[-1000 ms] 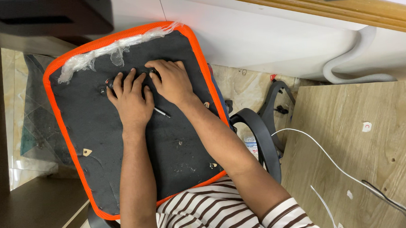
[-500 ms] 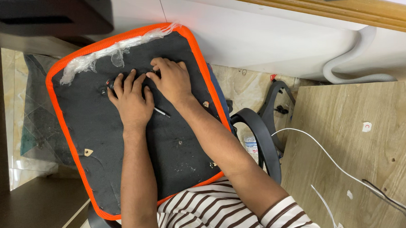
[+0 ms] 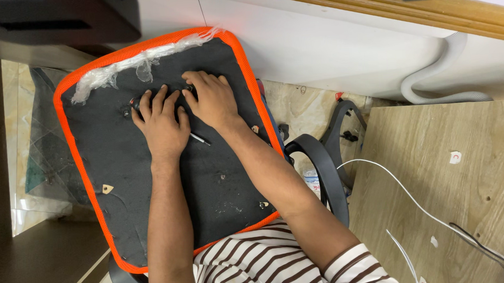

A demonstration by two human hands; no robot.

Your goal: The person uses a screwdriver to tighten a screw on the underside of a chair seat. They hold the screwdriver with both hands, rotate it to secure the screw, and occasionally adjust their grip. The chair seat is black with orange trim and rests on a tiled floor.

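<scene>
Palm down, left hand (image 3: 162,126) flat on black underside of upturned orange-edged seat cushion (image 3: 120,184) lying across lap, fingers spread, clamped on nothing. Just beside, right hand (image 3: 213,98) arched, fingertips pressing near small bolt (image 3: 189,88); grip state impossible to tell. Beneath left palm, thin metal tool (image 3: 199,139) poking out.

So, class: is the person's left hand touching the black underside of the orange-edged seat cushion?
Touching. The head view shows the left hand lying palm-down, fingers spread, flat on the cushion's black underside, with no gap visible.

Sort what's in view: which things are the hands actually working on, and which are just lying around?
In use: left hand and right hand, both pressed flat on the seat cushion underside; slim tool under the left hand.

Lying about: armrest, white cable, grey hose, wooden board.
</scene>
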